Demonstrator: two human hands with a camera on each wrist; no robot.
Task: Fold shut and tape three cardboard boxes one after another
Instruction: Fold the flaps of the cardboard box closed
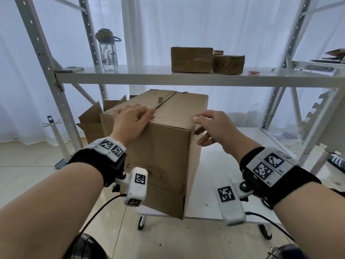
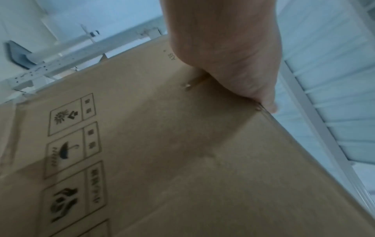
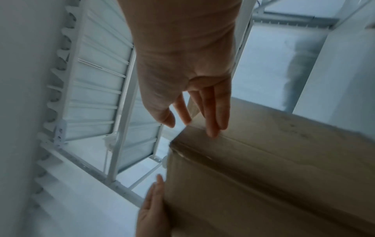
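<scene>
Standing on a white table under a white metal shelf, a tall cardboard box has its top flaps folded down, with the seam between them running away from the person; the left hand lies palm down on the near left part of the top, fingers bent over the flaps close to the seam, pressing rather than gripping; the left wrist view shows that hand draped over the top edge above a side printed with handling symbols; the right hand is at the near right top corner, thumb on the top edge and fingers loosely spread along the right side, holding nothing; in the right wrist view its fingertips touch the box at that corner; behind the box to the left stands another box with open flaps; on the shelf sit two small closed boxes and a clear water bottle
</scene>
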